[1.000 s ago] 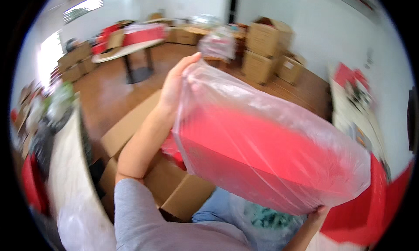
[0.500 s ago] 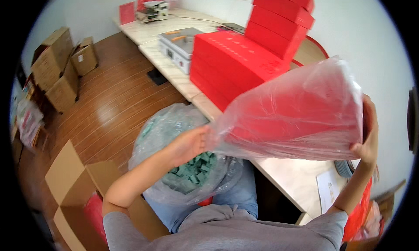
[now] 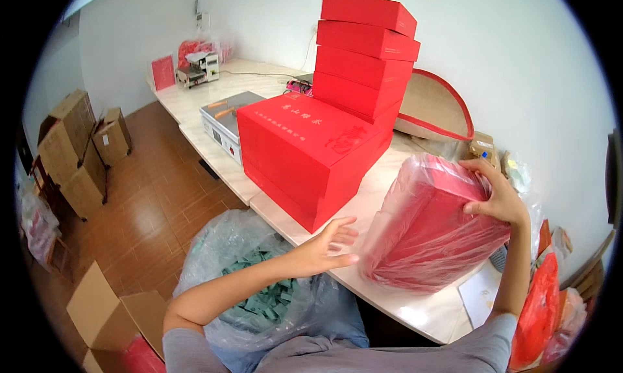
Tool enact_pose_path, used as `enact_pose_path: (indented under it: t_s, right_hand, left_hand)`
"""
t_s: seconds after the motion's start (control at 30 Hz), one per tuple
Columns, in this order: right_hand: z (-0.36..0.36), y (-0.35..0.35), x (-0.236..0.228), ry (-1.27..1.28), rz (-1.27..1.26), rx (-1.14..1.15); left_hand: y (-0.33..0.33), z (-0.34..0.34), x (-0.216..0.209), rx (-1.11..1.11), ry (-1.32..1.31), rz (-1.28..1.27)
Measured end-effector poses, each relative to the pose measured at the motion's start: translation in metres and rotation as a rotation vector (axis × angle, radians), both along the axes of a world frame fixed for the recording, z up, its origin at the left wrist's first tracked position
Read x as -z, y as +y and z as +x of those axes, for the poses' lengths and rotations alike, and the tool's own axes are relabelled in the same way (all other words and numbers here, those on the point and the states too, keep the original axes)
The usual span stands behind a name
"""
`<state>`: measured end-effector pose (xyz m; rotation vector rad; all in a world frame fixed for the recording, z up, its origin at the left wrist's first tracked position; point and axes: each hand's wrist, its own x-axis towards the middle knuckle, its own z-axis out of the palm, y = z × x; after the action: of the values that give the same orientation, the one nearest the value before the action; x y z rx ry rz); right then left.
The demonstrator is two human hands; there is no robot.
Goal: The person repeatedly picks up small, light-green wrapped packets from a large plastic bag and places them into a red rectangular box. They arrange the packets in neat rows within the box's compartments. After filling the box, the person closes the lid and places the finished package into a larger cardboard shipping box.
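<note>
in the head view, the package (image 3: pixel 422 233) is at the right part of the table (image 3: pixel 428 309), near its front edge and just right of the red boxes (image 3: pixel 285 142). we see it leaning rather than flat; whether its whole base rests there we cannot tell. our right grip (image 3: pixel 481 190) holds its upper right corner, thumb on the near face and fingers over the top. our left grip (image 3: pixel 342 240) is wide and empty, just off its left side.

we judge it fairly light for its bulk, stiff inside and slippery outside, since the film (image 3: pixel 396 233) can slide over the walls. corners probably dent easily, so we favour flat palms on opposite sides, low down, over pinching loose plastic.

it looks boxy and red, paler where the film clouds it, with creases fanning across the near face and a glossy upper edge.
</note>
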<state>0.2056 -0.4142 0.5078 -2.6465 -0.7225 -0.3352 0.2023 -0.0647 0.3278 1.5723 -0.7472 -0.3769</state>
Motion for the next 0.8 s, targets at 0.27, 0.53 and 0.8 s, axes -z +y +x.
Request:
enact_pose_path:
  t_s: [0.27,0.53,0.8]
  right_hand:
    - [-0.042,-0.034,0.020,-0.473,0.167,0.521]
    - [-0.045,-0.129,0.036,-0.099,0.393,0.614]
    - [-0.015,-0.157,-0.011,-0.430,1.075,0.293]
  left_hand:
    - [-0.058,0.027,-0.040,-0.102,-0.426,0.024]
    - [-0.107,0.040,-0.068,-0.067,-0.656,-0.009]
    - [-0.144,0.034,-0.126,-0.194,-1.130,0.184]
